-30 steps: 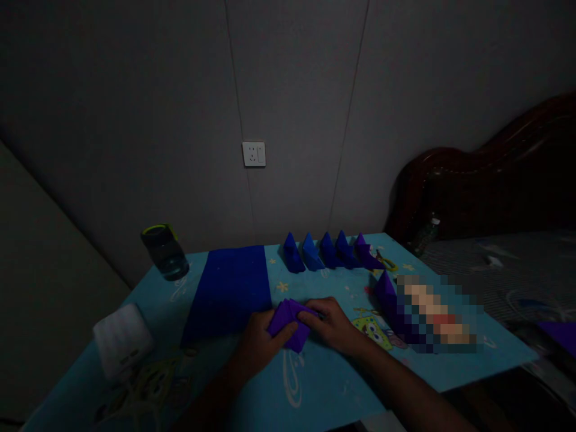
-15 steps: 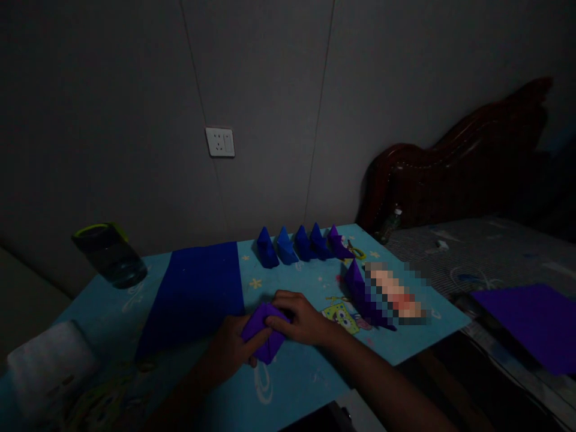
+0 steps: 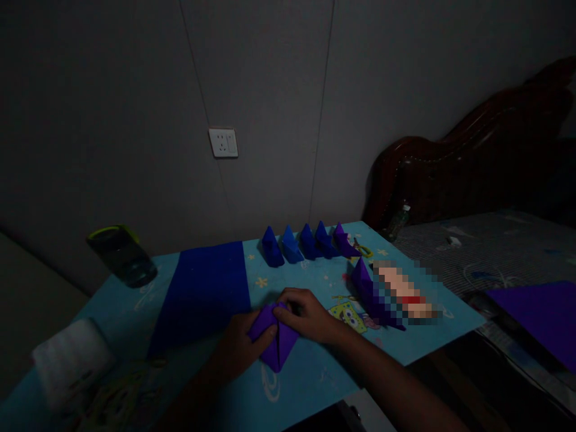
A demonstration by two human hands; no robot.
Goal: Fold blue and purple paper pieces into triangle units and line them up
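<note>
A folded piece of purple paper is held between both hands above the table's near middle, with a dark slit running down its front. My left hand grips its left side, thumb across the front. My right hand pinches the upper right part, thumb on top near the slit. Just beyond lies a flat dark blue sheet. To the right of my hands a larger purple paper boat rests on the table. Several small blue paper boats and a purple one stand in a row at the back.
A water cup stands at the left, behind a white tissue pack. Yellow-handled scissors lie by the boats. A blurred-out item is on the right. Beside the table, a bed holds a purple sheet and a bottle.
The slit in the held purple paper has widened, and its lower point hangs slightly lower. Both hands keep their grip. The whole view has shifted slightly, so things appear farther right.
</note>
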